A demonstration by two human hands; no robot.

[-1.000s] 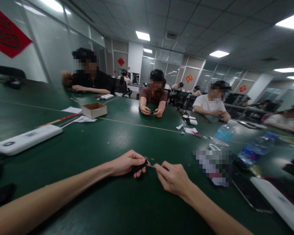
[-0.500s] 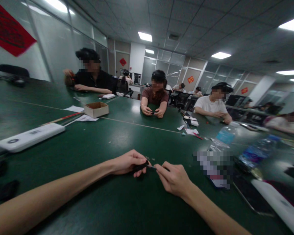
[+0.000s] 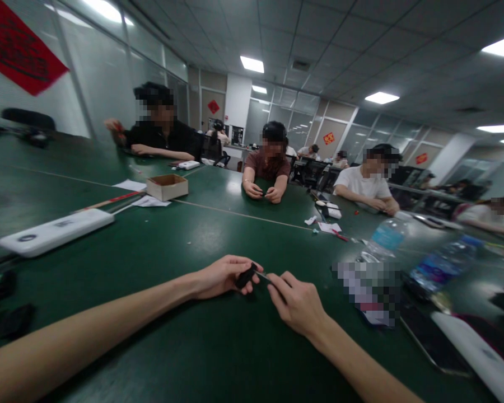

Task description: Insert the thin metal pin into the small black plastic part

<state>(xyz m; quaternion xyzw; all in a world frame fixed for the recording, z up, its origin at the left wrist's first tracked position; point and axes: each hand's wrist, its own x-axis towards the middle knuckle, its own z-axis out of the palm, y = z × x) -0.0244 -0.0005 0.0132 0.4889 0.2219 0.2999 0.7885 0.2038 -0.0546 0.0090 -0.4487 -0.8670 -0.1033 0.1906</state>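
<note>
Over the green table [image 3: 185, 347], my left hand [image 3: 220, 275] is closed around a small black object [image 3: 246, 276]; its exact kind I cannot make out. My right hand [image 3: 301, 303] pinches a slim tool with a thin grey metal blade [image 3: 263, 275], like a craft knife. Its tip points left and reaches the black object's near end. Whether the tip touches or cuts into it is too small to tell. The tool's handle is mostly hidden by my right fingers.
A white power bank-like bar [image 3: 59, 232] and an open cardboard box [image 3: 167, 188] lie to the left. On the right are plastic bottles [image 3: 445, 263], a dark phone [image 3: 434, 338] and a white bar [image 3: 479, 352]. Several co-workers, one in a brown shirt [image 3: 265, 165], sit across the table.
My left hand has turned the black object, so more of its face shows. The blade now slants more steeply up toward it. My right hand has barely shifted.
</note>
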